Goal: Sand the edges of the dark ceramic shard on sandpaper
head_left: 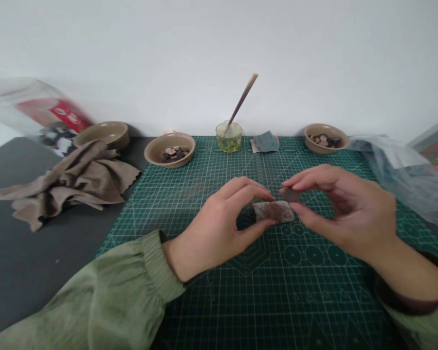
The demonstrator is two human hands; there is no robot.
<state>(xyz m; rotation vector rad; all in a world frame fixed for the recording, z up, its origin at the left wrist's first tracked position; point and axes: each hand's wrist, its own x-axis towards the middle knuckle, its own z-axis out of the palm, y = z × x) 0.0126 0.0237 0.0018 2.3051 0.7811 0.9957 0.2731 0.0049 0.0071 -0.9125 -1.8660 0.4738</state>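
My left hand (222, 218) grips a small greyish rectangular pad with a brown smudge (275, 211) between thumb and fingers, above the green cutting mat (219, 301). It could be a piece of sandpaper, but its kind is not clear. Close by on the right, my right hand (346, 209) pinches a small flat grey piece (290, 195) between thumb and fingertips. That piece is at the pad's upper right edge; whether the two touch I cannot tell.
Two tan bowls hold small dark and light pieces, a left bowl (153, 154) and a right bowl (341, 142). Between them stand a glass cup (229, 142) with a stick (243, 99) and some folded grey sheets (265, 142). A brown cloth (83, 177) and another bowl (111, 133) lie left.
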